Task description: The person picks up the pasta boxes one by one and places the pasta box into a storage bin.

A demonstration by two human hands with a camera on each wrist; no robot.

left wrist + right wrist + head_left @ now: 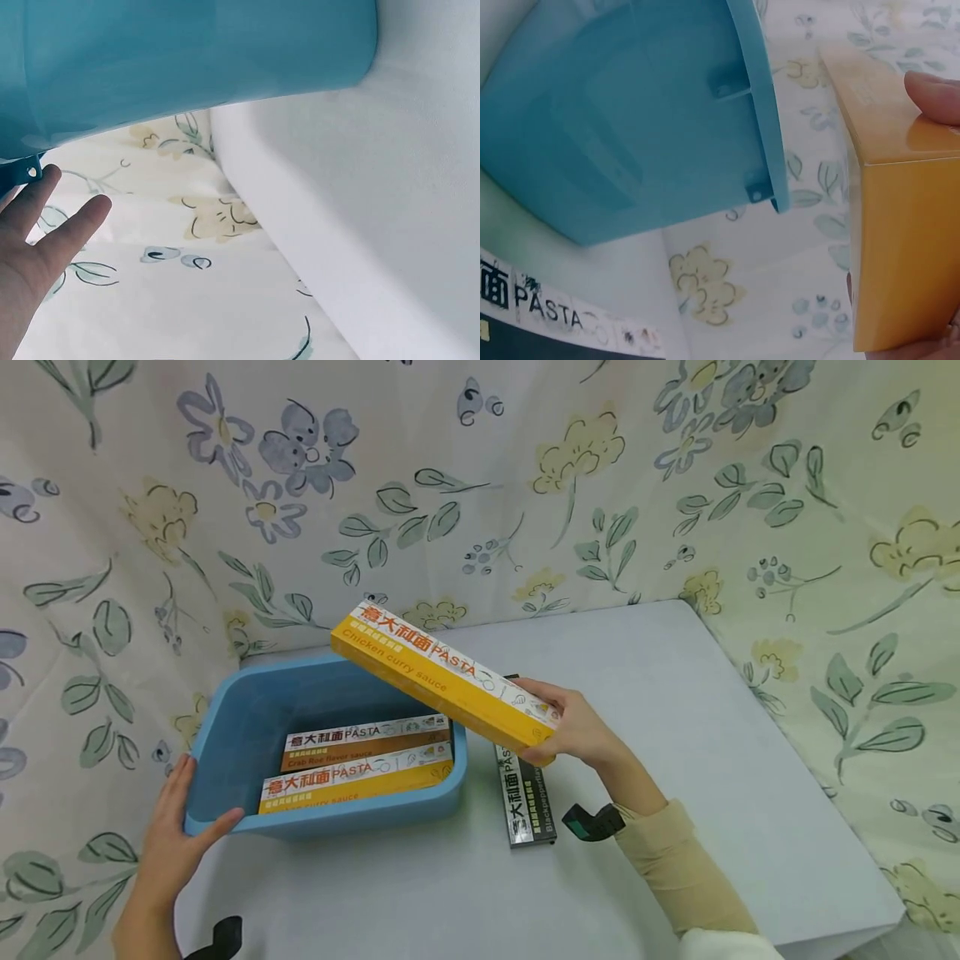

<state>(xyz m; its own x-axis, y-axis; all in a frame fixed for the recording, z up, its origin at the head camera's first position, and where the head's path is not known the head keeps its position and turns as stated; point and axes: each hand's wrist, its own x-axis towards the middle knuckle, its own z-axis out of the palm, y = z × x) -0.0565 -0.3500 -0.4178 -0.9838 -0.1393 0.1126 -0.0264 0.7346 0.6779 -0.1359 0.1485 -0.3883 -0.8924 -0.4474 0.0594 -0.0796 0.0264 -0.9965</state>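
A yellow and white pasta box [442,672], printed "Chicken curry sauce", is gripped near its right end by my right hand [573,727]. It slants above the right part of a blue plastic bin [352,822]. In the right wrist view, the thumb lies on the orange side of the pasta box [907,240]. My left hand [176,835] holds the bin's left rim, thumb over the front edge and fingers along the outside. Inside the bin lie a brown crab roe pasta box [367,745] and another yellow pasta box [360,783], side by side.
A black pepper pasta box [527,802] lies on the white table [720,735], right of the bin and partly beneath the raised box. Behind and at both sides hangs a floral curtain [480,485]. The table's right edge runs down to the front corner.
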